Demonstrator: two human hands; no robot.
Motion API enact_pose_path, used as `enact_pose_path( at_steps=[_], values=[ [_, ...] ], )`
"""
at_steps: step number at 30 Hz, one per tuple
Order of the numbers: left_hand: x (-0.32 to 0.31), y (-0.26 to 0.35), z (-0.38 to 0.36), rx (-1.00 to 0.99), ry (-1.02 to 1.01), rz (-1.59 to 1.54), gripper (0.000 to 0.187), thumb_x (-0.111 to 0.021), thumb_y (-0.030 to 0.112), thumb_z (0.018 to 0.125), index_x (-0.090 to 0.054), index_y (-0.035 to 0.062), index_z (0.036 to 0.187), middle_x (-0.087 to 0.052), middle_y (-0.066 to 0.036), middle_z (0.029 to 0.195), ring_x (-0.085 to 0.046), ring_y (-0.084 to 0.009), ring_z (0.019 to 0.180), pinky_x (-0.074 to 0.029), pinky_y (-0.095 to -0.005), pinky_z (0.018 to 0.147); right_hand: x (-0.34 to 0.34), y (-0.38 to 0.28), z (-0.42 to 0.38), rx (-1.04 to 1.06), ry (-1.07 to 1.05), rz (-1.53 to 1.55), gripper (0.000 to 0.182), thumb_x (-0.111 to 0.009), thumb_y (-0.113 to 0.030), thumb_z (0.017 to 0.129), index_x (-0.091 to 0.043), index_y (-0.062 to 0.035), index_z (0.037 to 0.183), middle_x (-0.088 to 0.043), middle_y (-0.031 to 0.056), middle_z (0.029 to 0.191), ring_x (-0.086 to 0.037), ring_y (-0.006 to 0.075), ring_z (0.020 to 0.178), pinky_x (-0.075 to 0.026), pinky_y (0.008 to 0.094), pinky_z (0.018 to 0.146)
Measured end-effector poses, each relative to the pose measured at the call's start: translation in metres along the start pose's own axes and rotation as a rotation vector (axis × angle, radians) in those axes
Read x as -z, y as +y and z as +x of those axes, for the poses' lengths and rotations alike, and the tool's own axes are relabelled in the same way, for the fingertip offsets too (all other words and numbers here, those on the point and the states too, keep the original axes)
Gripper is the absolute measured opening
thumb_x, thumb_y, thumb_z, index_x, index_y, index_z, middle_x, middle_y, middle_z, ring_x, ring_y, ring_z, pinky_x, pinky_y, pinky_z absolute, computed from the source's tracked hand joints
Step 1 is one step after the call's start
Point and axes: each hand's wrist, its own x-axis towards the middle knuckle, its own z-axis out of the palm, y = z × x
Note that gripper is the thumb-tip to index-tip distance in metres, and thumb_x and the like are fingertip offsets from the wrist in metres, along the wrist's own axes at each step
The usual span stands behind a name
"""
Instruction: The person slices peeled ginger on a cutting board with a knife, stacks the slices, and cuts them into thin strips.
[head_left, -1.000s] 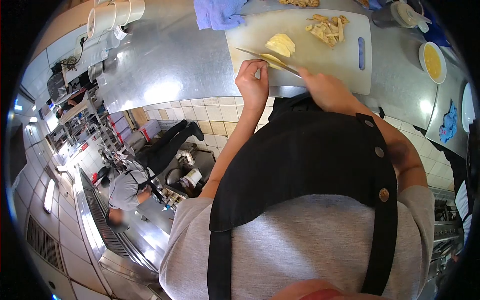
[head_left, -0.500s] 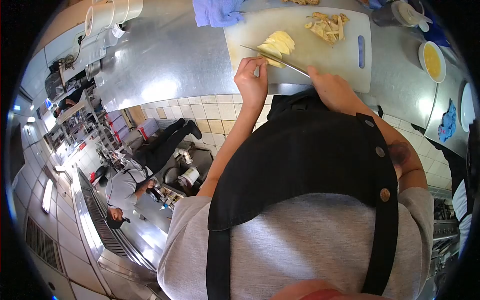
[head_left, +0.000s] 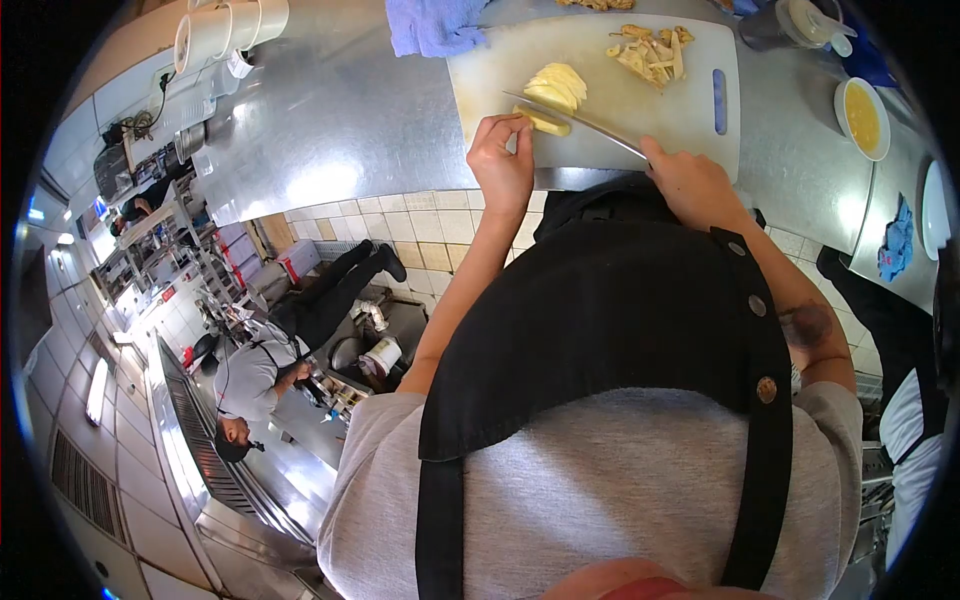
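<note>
My left hand [head_left: 503,165] is closed, with bent fingertips holding the near end of a peeled yellow piece, which looks like ginger [head_left: 546,121], on the white cutting board [head_left: 625,135]. My right hand [head_left: 693,185] grips the handle of a knife [head_left: 595,130]. Its long, thin blade slants up to the left, between the ginger piece and a fanned row of pale yellow slices [head_left: 557,84]. Brown and yellow peel scraps [head_left: 652,58] lie further back on the board.
A blue cloth [head_left: 435,25] touches the board's far left corner. On the right stand a bowl of yellow liquid [head_left: 862,120] and a lidded container [head_left: 778,27]. A blue crumpled cloth [head_left: 896,243] lies lower right. Another person [head_left: 262,370] stands at the left, one more [head_left: 905,400] at the right.
My right hand and the knife have shifted to the right, the blade tip with them. My left hand has barely moved. The person at the right shows more in view.
</note>
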Motion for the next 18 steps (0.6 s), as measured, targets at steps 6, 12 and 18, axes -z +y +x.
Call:
enact_pose_path(
  at_steps=[6, 12, 18],
  values=[
    [-0.001, -0.001, 0.000, -0.003, -0.003, 0.014, 0.008, -0.072, -0.004, 0.075, -0.070, 0.0004, 0.080, -0.069, -0.013, 0.084, -0.068, -0.0287, 0.077, -0.053, -0.0348, 0.072, 0.000, 0.007, 0.000, 0.040, 0.008, 0.008, 0.018, -0.051, -0.019, 0.097, -0.043, -0.0086, 0.110, -0.066, 0.0211, 0.079, -0.065, 0.0431, 0.079, -0.050, 0.0526, 0.069],
    [0.000, -0.001, 0.000, 0.003, -0.004, 0.025, 0.008, -0.072, -0.006, 0.074, -0.069, 0.0003, 0.079, -0.068, -0.012, 0.084, -0.068, -0.0286, 0.077, -0.053, -0.0348, 0.072, 0.016, -0.010, -0.014, 0.057, -0.040, 0.087, 0.021, -0.053, -0.020, 0.097, -0.041, -0.0091, 0.111, -0.066, 0.0231, 0.080, -0.064, 0.0455, 0.080, -0.049, 0.0540, 0.069],
    [0.000, 0.000, 0.000, -0.003, -0.001, 0.012, 0.008, -0.071, -0.006, 0.074, -0.069, 0.0005, 0.078, -0.068, -0.012, 0.083, -0.068, -0.0285, 0.077, -0.053, -0.0346, 0.071, 0.024, -0.014, -0.025, 0.011, -0.137, 0.132, 0.024, -0.054, -0.022, 0.096, -0.040, -0.0105, 0.112, -0.065, 0.0249, 0.083, -0.063, 0.0478, 0.083, -0.048, 0.0552, 0.072]
  ],
)
